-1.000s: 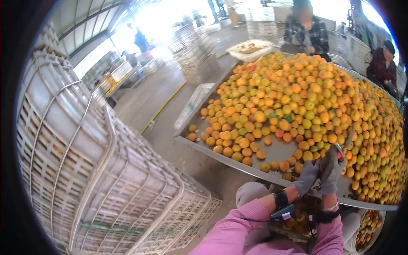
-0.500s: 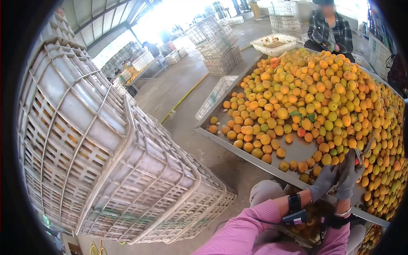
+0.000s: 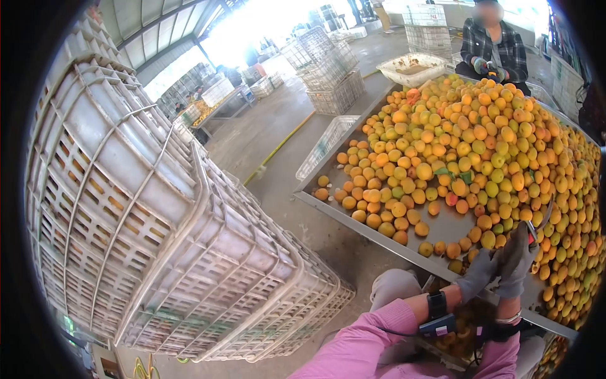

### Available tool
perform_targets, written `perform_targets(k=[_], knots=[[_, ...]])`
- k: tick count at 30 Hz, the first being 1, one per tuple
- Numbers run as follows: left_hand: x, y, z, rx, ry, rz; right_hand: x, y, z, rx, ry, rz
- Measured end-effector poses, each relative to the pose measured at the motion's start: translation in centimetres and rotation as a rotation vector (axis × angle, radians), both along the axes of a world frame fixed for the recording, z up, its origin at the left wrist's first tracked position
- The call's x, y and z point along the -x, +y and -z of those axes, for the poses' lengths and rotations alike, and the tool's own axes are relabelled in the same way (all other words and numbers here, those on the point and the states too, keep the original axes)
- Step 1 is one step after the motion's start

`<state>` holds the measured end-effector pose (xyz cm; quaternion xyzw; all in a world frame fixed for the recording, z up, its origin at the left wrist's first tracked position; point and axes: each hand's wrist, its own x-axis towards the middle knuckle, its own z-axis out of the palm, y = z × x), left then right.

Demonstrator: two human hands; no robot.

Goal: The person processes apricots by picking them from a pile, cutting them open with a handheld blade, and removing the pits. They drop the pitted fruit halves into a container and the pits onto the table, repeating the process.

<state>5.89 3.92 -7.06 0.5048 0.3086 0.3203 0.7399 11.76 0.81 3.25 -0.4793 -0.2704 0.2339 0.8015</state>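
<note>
Both my hands wear grey gloves and meet low over the near edge of the metal sorting table [image 3: 404, 254]. My right hand [image 3: 516, 262] is closed round a bladed hand tool [image 3: 531, 236] with a red part and thin metal tips pointing up. Whether it is a knife or a pair of snips cannot be made out. My left hand [image 3: 478, 276] is pressed against the right one with its fingers curled in; what lies between them is hidden. Beyond my hands, a big heap of orange-yellow apricots [image 3: 480, 136] covers much of the table.
Stacked white plastic crates [image 3: 233, 265] with fruit inside rise close on my left. A person in a checked shirt [image 3: 495, 47] sits across the table near a white basin [image 3: 413, 68]. More crates [image 3: 334, 88] stand behind on the concrete floor.
The view has shifted slightly. My hands stay together over the table edge with the tool. The person across has raised their gloved hands a little.
</note>
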Motion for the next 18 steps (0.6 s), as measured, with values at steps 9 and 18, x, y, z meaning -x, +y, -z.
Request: perform_targets(k=[9, 18], knots=[[-0.2, 0.3, 0.5, 0.127, -0.052, -0.006, -1.7, 0.3, 1.4, 0.026, 0.295, -0.197], [2.7, 1.3, -0.9, 0.184, -0.206, 0.229, -0.7, 0.4, 1.6, 0.034, 0.237, -0.346]])
